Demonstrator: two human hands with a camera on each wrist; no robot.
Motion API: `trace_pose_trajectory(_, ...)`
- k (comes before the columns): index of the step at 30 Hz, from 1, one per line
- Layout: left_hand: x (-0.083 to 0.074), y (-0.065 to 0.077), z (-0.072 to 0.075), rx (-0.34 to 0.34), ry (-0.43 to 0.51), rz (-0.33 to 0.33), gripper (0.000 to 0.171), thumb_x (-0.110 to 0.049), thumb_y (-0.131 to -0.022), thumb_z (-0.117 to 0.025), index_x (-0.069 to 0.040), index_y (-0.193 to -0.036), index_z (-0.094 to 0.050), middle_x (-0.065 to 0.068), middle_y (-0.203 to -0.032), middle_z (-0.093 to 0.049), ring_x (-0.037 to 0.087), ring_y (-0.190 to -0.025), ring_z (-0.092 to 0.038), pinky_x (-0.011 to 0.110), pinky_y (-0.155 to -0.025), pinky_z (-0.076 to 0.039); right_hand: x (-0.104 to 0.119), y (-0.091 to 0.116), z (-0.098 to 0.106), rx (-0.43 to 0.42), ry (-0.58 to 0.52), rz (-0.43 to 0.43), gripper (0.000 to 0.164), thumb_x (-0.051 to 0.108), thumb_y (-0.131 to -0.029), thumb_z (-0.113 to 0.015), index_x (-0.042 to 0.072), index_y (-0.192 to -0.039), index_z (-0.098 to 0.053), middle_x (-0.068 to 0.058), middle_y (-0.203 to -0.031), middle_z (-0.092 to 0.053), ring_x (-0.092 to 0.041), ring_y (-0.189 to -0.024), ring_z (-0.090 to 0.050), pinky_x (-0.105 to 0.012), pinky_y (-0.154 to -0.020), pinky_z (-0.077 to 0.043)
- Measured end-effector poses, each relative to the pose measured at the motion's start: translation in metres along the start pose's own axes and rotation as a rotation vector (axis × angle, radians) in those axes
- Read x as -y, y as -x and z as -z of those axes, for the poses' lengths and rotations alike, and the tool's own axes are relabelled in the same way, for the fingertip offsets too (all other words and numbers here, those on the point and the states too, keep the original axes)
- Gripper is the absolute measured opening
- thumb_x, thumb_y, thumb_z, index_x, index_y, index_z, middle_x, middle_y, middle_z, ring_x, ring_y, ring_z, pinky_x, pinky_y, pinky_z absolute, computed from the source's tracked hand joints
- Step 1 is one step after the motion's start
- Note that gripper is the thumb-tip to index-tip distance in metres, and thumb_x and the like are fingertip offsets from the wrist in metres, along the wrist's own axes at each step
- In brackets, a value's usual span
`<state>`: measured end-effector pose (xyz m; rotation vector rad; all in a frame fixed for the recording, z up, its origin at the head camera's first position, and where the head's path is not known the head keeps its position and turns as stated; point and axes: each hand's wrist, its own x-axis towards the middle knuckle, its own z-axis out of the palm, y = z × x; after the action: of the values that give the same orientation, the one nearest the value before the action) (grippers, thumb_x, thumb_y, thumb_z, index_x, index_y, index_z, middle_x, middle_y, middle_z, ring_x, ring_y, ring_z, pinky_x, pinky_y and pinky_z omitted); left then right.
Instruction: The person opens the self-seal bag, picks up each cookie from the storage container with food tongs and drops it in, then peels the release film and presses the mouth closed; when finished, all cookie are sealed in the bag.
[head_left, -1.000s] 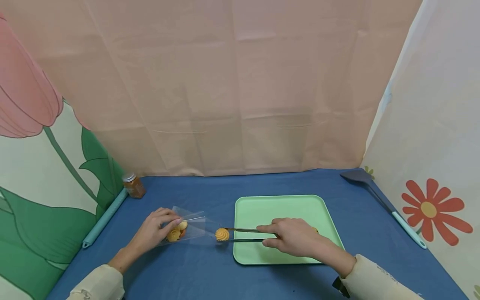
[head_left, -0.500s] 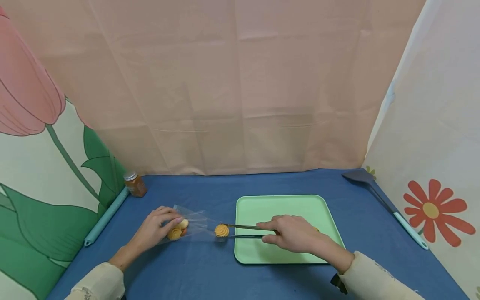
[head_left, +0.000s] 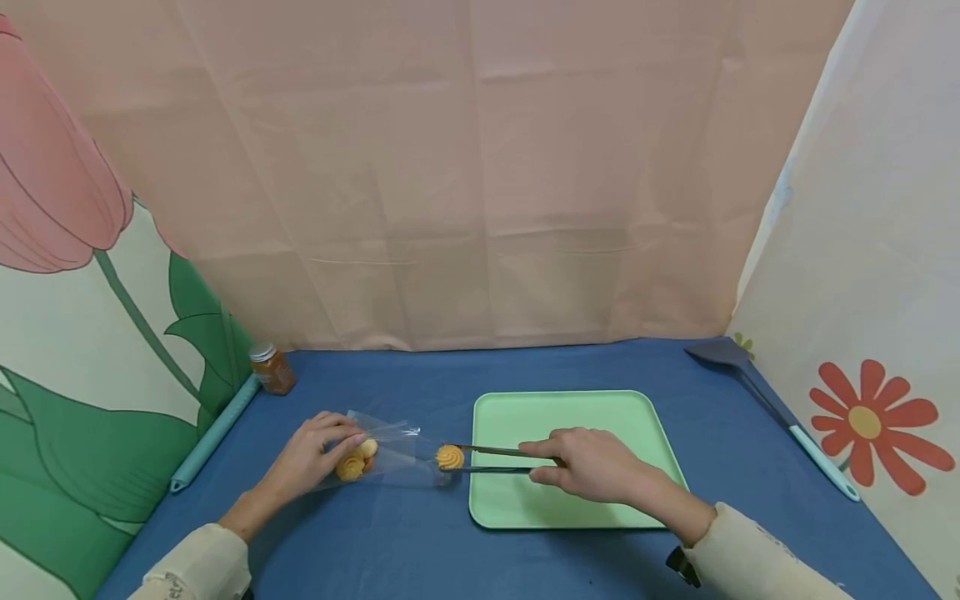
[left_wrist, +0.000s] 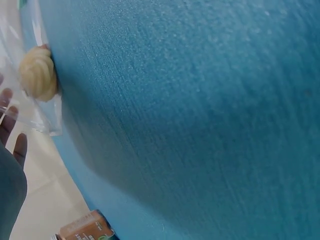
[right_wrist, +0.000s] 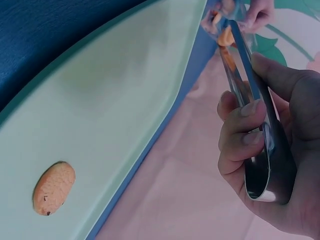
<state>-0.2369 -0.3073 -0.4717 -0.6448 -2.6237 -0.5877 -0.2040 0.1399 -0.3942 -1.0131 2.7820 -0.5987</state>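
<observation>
My left hand (head_left: 315, 452) pinches a clear plastic bag (head_left: 405, 472) above the blue tabletop. Several cookies (head_left: 350, 467) lie inside the bag by the fingers; a pale swirled cookie (left_wrist: 38, 75) shows through the film in the left wrist view. My right hand (head_left: 592, 465) grips metal tongs (right_wrist: 282, 170), its thumb on one arm and curled fingers on the other. Between the tong tips sits a round, swirled golden cookie (head_left: 450, 457), overlapping the bag's mouth end in the head view. An oval cookie (right_wrist: 54, 189) lies on the light green tray (head_left: 555, 417) under my right hand.
A spice jar (head_left: 272, 369) with a silvery lid stands at the back left, touching or near a long turquoise roll (head_left: 215, 435) along the left wall. A dark spatula (head_left: 772, 408) with a pale turquoise handle lies along the right wall.
The tongs with the golden cookie have shifted slightly to the right and a little farther from me. My left hand stays in place with the bag.
</observation>
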Motion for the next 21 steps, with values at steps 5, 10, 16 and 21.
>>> trace_pose_trajectory(5, 0.0023, -0.0005, 0.0005, -0.002, 0.003, -0.015, 0.01, -0.025, -0.095, -0.071, -0.026, -0.098, -0.079, -0.01, -0.103, -0.071, 0.011, -0.097, -0.061, 0.043, -0.083, -0.051, 0.0009, 0.001, 0.0015, 0.014, -0.003, -0.008, 0.04, 0.04, -0.095, -0.067, 0.03, -0.134, -0.066, 0.011, -0.085, -0.064, 0.001, -0.057, -0.045, -0.023, -0.048, -0.037)
trace_pose_trajectory(10, 0.0022, -0.0006, 0.0006, -0.014, 0.003, -0.027, 0.009, -0.023, -0.094, -0.072, -0.025, -0.098, -0.08, -0.01, -0.103, -0.072, 0.011, -0.097, -0.061, 0.043, -0.083, -0.052, 0.0001, 0.0018, 0.002, 0.026, 0.009, -0.011, 0.04, 0.04, -0.095, -0.068, 0.028, -0.134, -0.066, 0.01, -0.086, -0.065, 0.001, -0.057, -0.045, -0.023, -0.048, -0.037)
trace_pose_trajectory(16, 0.002, -0.0006, 0.0018, 0.009, 0.008, 0.008, 0.011, -0.027, -0.096, -0.07, -0.024, -0.099, -0.08, -0.01, -0.103, -0.072, 0.012, -0.097, -0.062, 0.045, -0.084, -0.052, -0.0006, -0.0003, 0.0002, 0.019, 0.038, 0.013, 0.04, 0.038, -0.095, -0.068, 0.027, -0.134, -0.067, 0.01, -0.083, -0.063, 0.002, -0.057, -0.044, -0.023, -0.047, -0.036)
trace_pose_trajectory(21, 0.0016, -0.0004, 0.0012, 0.008, 0.007, 0.007, 0.01, -0.027, -0.095, -0.07, -0.025, -0.098, -0.08, -0.01, -0.102, -0.072, 0.011, -0.097, -0.061, 0.044, -0.083, -0.052, -0.0005, -0.0049, -0.0015, -0.002, 0.062, 0.017, 0.04, 0.038, -0.095, -0.068, 0.028, -0.134, -0.067, 0.011, -0.081, -0.061, 0.001, -0.058, -0.044, -0.023, -0.047, -0.036)
